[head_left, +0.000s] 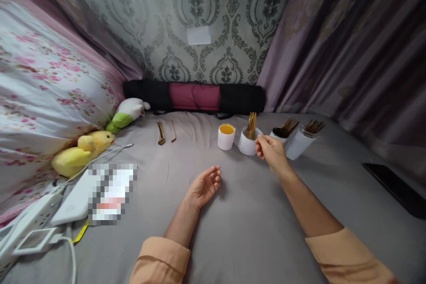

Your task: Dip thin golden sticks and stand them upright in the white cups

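My right hand point(272, 152) hovers by the rim of a white cup point(248, 143) that holds several gold utensils point(251, 125); its fingers are pinched together, and what they hold is too small to make out. My left hand point(205, 186) rests on the grey sheet point(233, 213), palm up, fingers loosely curled, holding nothing. A white cup with a yellow inside point(226, 136) stands left of the utensil cup. Two more cups of gold utensils point(282, 132) point(301, 140) stand to the right. Two loose gold utensils point(161, 133) point(173, 131) lie on the sheet farther left.
A black and maroon roll point(195, 96) lies along the patterned wall. Yellow point(81, 151) and green-white point(128, 113) plush toys sit by the floral pillow at left. A power strip, chargers and cables point(36, 222) lie at the near left. A dark phone point(396, 188) lies at right.
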The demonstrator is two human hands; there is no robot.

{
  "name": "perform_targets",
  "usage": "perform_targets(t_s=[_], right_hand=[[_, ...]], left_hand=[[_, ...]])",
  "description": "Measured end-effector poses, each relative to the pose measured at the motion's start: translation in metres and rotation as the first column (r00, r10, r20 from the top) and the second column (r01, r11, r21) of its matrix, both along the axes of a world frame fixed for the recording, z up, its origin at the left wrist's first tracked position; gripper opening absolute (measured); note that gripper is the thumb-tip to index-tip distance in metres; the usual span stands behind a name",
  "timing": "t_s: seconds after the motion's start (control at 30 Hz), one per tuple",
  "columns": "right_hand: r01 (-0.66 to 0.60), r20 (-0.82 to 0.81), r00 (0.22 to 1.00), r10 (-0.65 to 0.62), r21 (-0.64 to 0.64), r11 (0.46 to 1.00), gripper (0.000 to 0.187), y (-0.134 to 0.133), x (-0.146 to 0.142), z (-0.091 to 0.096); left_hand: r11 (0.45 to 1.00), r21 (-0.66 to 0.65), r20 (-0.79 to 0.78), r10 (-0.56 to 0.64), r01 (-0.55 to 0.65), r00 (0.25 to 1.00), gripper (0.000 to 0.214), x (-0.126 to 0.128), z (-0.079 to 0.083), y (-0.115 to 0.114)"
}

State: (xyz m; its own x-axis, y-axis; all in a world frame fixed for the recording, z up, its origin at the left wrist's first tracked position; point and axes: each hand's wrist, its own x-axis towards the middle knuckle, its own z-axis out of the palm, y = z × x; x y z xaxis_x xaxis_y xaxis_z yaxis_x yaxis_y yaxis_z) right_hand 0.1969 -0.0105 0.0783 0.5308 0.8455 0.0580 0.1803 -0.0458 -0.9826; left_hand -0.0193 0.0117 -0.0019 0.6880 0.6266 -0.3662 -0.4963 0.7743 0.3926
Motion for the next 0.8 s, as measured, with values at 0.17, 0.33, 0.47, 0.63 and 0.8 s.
perform_targets(t_s=[0.17, 0.33, 0.47, 0.63, 0.8], right_hand=[[-0.03, -0.072, 0.997, 0.029, -0.022, 0.999, 0.029, -0.002, -0.02, -0.012], [-0.017, -0.148, 0.989, 0.009, -0.052, 0.999, 0.026, -0.002, -0.035, -0.024], [-0.027, -0.187, 0.982, 0.015, -0.064, 0.998, 0.025, 0.001, -0.046, -0.038], [-0.056, -0.168, 0.985, 0.047, -0.049, 0.997, 0.031, 0.005, -0.058, -0.063], [-0.099, -0.07, 0.993, 0.095, -0.058, 0.993, 0.037, 0.007, -0.062, -0.084]], left_hand=[[1.0, -0.003, 0.001, 0.003, -0.003, 1.0, 0.01, 0.001, 0.001, 0.0], [1.0, 0.002, 0.007, 0.002, -0.002, 1.0, 0.01, 0.001, 0.001, 0.0], [1.0, -0.002, 0.014, 0.005, -0.005, 1.0, 0.011, 0.001, 0.001, 0.0], [1.0, 0.006, 0.01, 0.019, -0.019, 1.0, 0.011, 0.002, 0.001, 0.0], [0.999, 0.035, 0.014, 0.032, -0.032, 0.999, 0.013, 0.002, -0.002, 0.002]])
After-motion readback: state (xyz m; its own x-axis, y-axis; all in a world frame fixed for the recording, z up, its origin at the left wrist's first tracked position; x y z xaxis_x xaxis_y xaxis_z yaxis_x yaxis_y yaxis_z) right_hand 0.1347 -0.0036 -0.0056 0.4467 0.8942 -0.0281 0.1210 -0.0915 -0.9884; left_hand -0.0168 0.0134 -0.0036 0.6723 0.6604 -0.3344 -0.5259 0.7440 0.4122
